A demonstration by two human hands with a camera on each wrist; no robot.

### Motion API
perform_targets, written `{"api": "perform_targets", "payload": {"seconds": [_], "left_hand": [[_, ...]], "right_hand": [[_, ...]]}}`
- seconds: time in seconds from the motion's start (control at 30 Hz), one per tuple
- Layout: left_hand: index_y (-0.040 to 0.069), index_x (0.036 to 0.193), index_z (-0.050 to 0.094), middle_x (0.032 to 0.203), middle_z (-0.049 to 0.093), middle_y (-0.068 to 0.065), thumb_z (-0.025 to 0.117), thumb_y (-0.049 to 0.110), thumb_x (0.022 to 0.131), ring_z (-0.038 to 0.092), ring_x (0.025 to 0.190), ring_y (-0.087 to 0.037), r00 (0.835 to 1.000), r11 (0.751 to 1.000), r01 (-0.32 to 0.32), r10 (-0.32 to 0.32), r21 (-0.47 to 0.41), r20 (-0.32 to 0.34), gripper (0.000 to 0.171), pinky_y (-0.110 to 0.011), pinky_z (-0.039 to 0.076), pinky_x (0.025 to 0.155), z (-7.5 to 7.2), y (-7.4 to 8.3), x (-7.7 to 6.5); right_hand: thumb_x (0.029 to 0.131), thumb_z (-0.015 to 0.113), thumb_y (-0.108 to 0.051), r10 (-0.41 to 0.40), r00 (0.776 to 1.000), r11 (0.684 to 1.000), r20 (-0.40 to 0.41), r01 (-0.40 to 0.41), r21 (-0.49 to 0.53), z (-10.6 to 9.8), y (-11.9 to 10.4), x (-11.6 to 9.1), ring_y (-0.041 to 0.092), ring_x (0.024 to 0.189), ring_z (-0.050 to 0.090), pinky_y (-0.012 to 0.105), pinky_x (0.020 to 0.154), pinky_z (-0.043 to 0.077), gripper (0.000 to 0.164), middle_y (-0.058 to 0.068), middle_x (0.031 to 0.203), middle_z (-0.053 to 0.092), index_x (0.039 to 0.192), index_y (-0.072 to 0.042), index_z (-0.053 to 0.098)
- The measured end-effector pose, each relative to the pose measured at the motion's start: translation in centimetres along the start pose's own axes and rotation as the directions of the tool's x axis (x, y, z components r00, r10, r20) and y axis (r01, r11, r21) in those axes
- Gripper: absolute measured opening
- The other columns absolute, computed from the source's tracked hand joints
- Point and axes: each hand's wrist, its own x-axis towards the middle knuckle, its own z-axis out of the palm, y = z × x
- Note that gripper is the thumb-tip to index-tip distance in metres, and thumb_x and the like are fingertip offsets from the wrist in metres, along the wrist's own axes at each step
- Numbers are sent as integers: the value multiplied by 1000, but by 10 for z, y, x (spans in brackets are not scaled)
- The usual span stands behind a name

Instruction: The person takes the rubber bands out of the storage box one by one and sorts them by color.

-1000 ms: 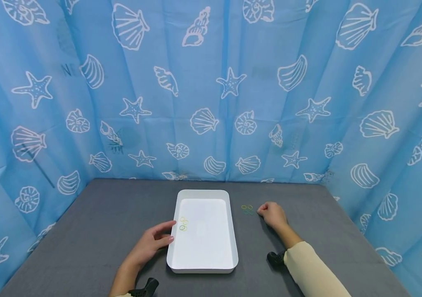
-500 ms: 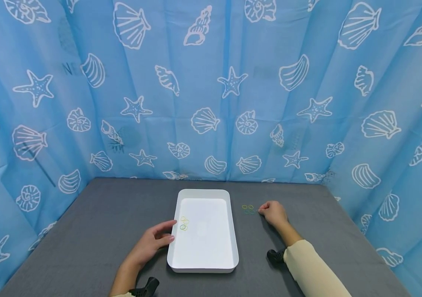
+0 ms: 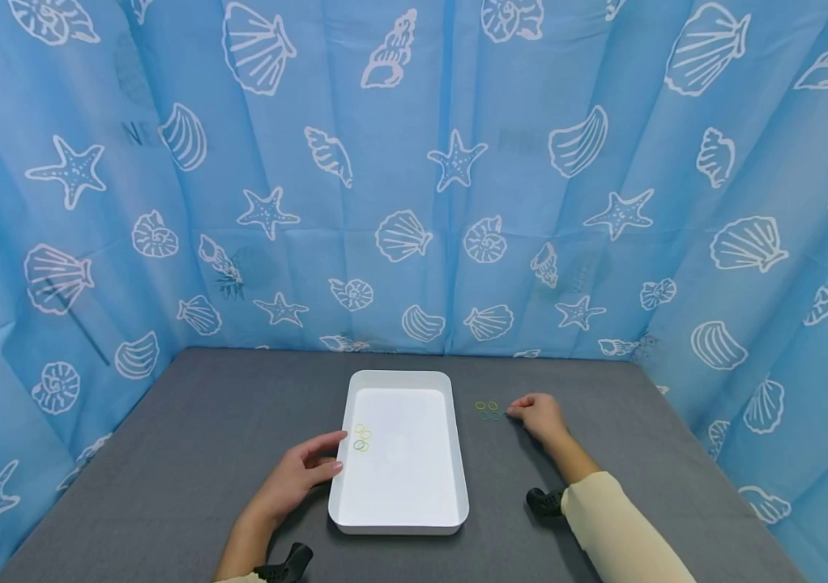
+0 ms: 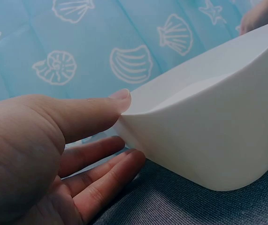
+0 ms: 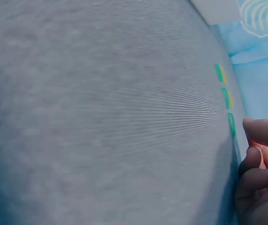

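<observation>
Okay, so our right hand [image 3: 538,417] has a narrow grip, fingertips drawn together just beside the end green ring [image 5: 231,124]; we can't tell if it actually pinches it. Next to that ring sit two more green rings [image 3: 484,416], with two yellow rings [image 3: 492,406] lined up behind the greens, so we've got two neat colour rows right of the white tray [image 3: 407,486]. Our left hand [image 3: 296,478] is wide and relaxed, thumb and fingers touching the tray's left edge, steadying it, we guess.

Progress-wise, we'd call it partway: five rings in rows, yellow one short of green, while a small ring cluster [image 3: 360,445], yellow plus some green, lies unsorted inside the tray. Count's too tiny to tell. Around that: grey table [image 3: 239,421], shell-print curtain [image 3: 261,259] behind. Only the tray's raised right wall stands between cluster and rows.
</observation>
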Motion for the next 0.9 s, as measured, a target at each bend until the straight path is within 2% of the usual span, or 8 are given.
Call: {"api": "perform_targets", "payload": {"seconds": [0.13, 0.3, 0.53, 0.77, 0.9], "left_hand": [[9, 140, 53, 141, 48, -18, 70, 18, 91, 60, 112, -28, 1000, 1000, -6, 6, -10, -2, 52, -40, 48, 92, 1, 1, -1], [9, 140, 53, 141, 48, -18, 69, 18, 91, 60, 112, -27, 1000, 1000, -5, 5, -11, 1, 52, -39, 48, 91, 1, 2, -1], [7, 141, 51, 142, 47, -20, 69, 17, 92, 59, 112, -29, 1000, 1000, -11, 11, -15, 0, 53, -41, 48, 91, 0, 1, -1], [6, 142, 50, 142, 46, -21, 68, 17, 92, 59, 112, -30, 1000, 1000, -20, 20, -18, 8, 53, -41, 49, 91, -1, -1, 0], [4, 141, 50, 142, 46, -22, 68, 17, 92, 59, 112, -30, 1000, 999, -24, 25, -21, 15, 54, -40, 49, 90, 0, -2, -1]], "right_hand": [[89, 67, -6, 81, 996, 985, 29, -84, 150, -3, -2, 3, 14, 63, 50, 27, 53, 41, 15, 6, 80, 64, 94, 8, 68], [91, 67, -9, 134, 990, 971, 44, -140, 195, -3, -8, 7, 13, 60, 47, 27, 51, 39, 16, 5, 78, 61, 98, 5, 67], [90, 67, -10, 93, 995, 978, 28, -96, 185, 2, -23, 13, 14, 65, 46, 29, 57, 39, 16, 7, 84, 59, 96, 5, 66], [90, 68, -8, 21, 1000, 996, 8, -21, 85, 11, -37, 18, 19, 72, 51, 30, 61, 41, 15, 12, 86, 62, 93, 6, 66], [89, 68, -8, 5, 1000, 997, 11, -6, 83, 17, -46, 20, 20, 71, 53, 31, 60, 43, 15, 13, 87, 63, 92, 6, 66]]}}
